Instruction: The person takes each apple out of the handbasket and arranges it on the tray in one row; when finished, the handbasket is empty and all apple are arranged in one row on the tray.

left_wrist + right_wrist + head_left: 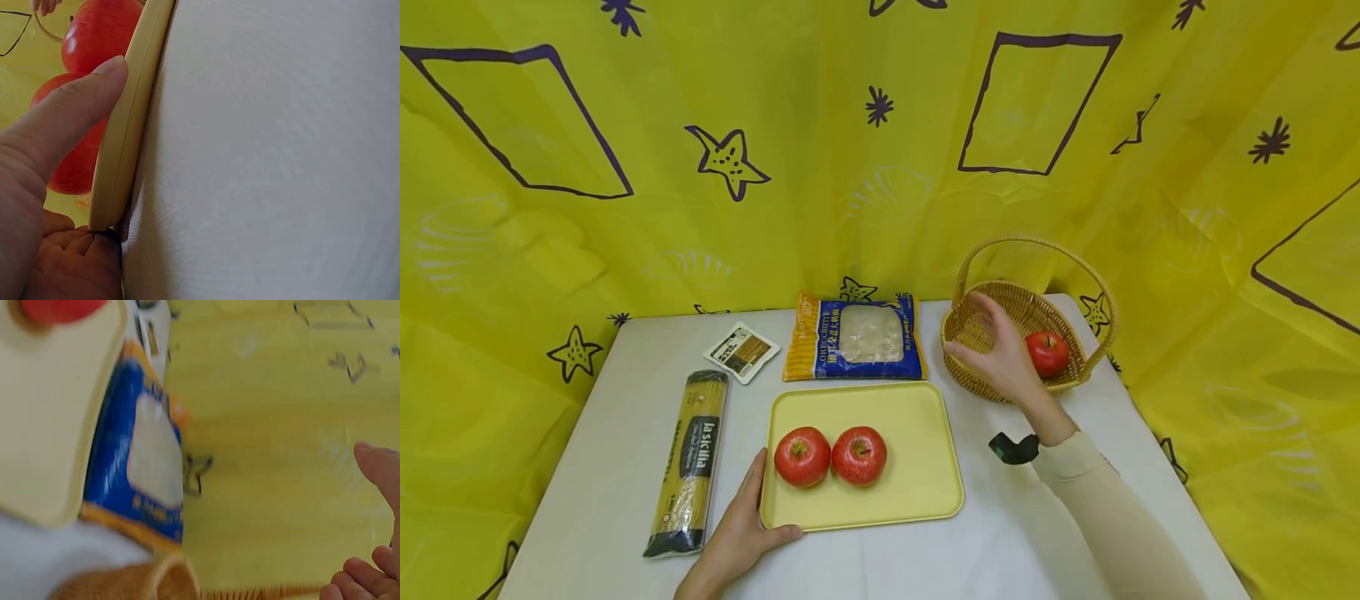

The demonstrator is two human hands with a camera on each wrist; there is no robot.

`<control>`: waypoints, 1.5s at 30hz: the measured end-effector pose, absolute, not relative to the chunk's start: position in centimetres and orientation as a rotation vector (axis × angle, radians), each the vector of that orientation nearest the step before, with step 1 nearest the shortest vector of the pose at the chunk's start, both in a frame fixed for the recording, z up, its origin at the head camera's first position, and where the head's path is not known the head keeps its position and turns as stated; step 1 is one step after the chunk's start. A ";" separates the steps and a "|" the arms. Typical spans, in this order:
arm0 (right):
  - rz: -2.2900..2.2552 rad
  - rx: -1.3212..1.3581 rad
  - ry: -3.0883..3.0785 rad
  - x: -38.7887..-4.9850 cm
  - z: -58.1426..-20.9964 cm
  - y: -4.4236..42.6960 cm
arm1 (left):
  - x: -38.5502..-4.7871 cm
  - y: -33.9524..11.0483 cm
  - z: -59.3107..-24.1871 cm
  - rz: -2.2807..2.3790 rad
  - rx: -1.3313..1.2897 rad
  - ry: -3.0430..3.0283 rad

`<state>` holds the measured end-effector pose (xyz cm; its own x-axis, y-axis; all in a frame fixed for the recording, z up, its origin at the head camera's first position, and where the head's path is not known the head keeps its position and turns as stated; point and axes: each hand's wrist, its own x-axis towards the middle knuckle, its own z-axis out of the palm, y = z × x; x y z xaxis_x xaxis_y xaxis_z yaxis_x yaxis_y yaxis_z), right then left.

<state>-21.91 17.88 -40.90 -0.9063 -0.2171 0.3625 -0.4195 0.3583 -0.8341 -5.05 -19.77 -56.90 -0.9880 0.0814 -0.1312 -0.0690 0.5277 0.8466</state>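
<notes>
Apples [802, 457], three, one tray [917, 450], one basket [1024, 310]

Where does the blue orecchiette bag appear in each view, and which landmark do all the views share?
Head: near the centre, the orecchiette bag lies just above the pale yellow tray.
Left wrist: not in this picture.
Right wrist: left of centre, tilted and blurred, right of the tray.
Shared landmark: the tray, also at upper left in the left wrist view.
</notes>
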 end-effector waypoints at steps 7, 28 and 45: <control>1.514 0.263 -2.495 -25.8 -44.1 23.9 | -5.1 -19.9 -56.9 1.443 0.007 2.610; 1.173 -0.293 -2.778 -27.6 -48.4 28.8 | -5.2 -19.9 -56.8 1.498 0.002 2.577; 1.084 -0.360 -2.849 -27.6 -49.0 28.9 | -5.0 -19.7 -56.7 1.496 0.001 2.581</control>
